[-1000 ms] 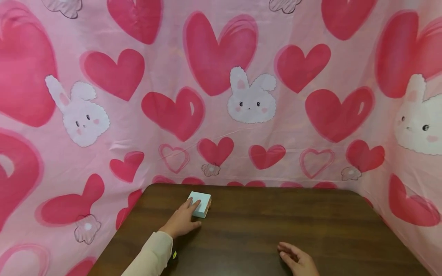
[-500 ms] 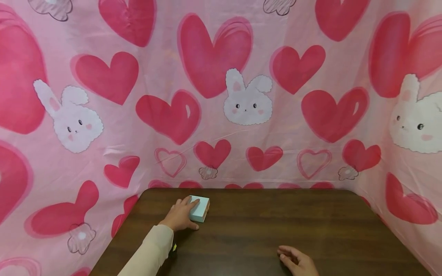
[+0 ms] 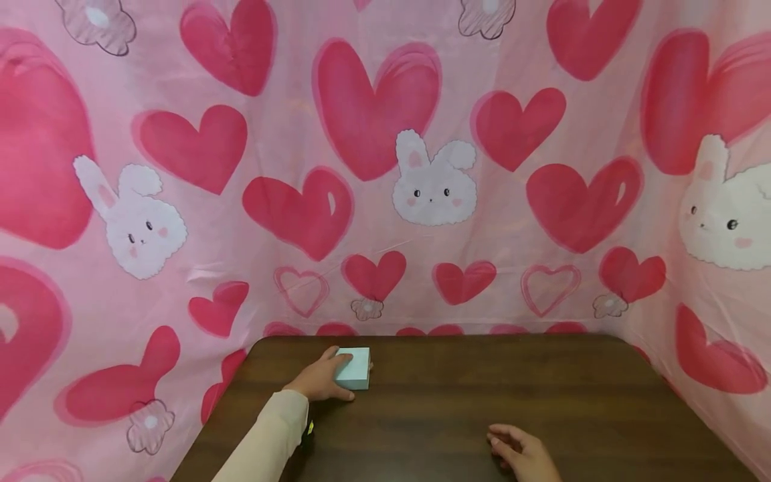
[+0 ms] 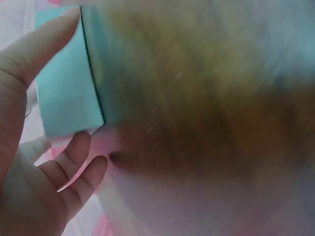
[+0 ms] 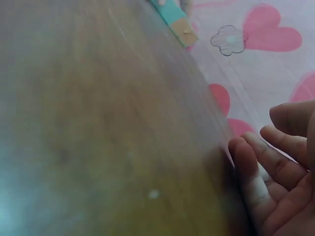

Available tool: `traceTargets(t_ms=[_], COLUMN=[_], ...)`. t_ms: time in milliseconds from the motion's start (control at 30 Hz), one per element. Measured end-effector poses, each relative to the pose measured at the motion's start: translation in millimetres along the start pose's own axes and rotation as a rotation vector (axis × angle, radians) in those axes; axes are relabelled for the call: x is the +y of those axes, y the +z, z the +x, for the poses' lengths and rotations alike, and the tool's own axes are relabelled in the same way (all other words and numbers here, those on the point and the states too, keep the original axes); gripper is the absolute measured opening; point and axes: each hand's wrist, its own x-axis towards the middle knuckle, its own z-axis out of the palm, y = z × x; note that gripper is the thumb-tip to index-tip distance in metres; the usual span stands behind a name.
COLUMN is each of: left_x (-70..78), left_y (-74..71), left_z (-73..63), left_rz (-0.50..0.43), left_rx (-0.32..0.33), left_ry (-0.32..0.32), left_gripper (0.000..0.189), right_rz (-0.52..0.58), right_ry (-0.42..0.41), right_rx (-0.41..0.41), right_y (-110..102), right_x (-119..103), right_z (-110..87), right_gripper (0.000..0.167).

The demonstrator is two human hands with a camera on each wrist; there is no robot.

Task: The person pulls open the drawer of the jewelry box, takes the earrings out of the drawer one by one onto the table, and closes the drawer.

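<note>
A small pale teal box (image 3: 355, 368) sits near the table's far left. My left hand (image 3: 322, 379) holds it from the left, with the thumb along the near side and a finger on top. In the left wrist view the thumb lies against the box's teal face (image 4: 69, 83), and other fingers curl by its lower edge. One end of the box (image 5: 185, 33) looks tan in the right wrist view. My right hand (image 3: 523, 455) rests at the table's near right, fingers loosely bent and holding nothing.
The dark wooden table (image 3: 458, 388) has rounded far corners. A pink cloth (image 3: 421, 241) printed with hearts and rabbits hangs behind it and along both sides. A dark band with a yellow mark (image 3: 310, 428) is at my left wrist.
The box has turned slightly, so its near side faces me more squarely and its right side shows less. My left hand has settled closer round it. The right hand stays put.
</note>
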Motion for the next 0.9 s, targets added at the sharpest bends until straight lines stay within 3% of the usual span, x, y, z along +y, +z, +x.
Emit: traceTargets(t_ms=[167, 300, 433, 567, 733, 900], left_x=[-5.5, -14.4, -22.8, -29.3, -24.8, -19.7], left_y=[2.7, 5.1, 10.0, 14.0, 8.5, 3.1], left_z=[4.6, 2.6, -5.2, -6.3, 4.7, 13.8], left_rz=[-0.001, -0.082, -0.189, -0.251, -0.316, -0.312], left_rx=[-0.005, -0.052, -0.038, -0.005, -0.003, -0.016], left_ry=[0.016, -0.013, -0.033, -0.094, -0.142, -0.136], left_gripper=[0.075, 0.076, 0.095, 0.121, 0.126, 0.113], right_rz=[-0.031, -0.019, -0.007, -0.001, -0.009, -0.017], right_ry=[0.008, 0.008, 0.009, 0.035, 0.053, 0.043], right_rx=[-0.035, -0.056, -0.054, -0.048, -0.022, 0.015], right_y=[0.6, 3.0, 9.1, 14.3, 10.4, 8.0], right_x=[0.6, 5.6, 9.3, 4.8, -4.7, -7.8], right_z=[1.5, 0.6, -0.6, 2.3, 6.0, 6.3], right_gripper=[0.047, 0.044, 0.045, 0.047, 0.047, 0.045])
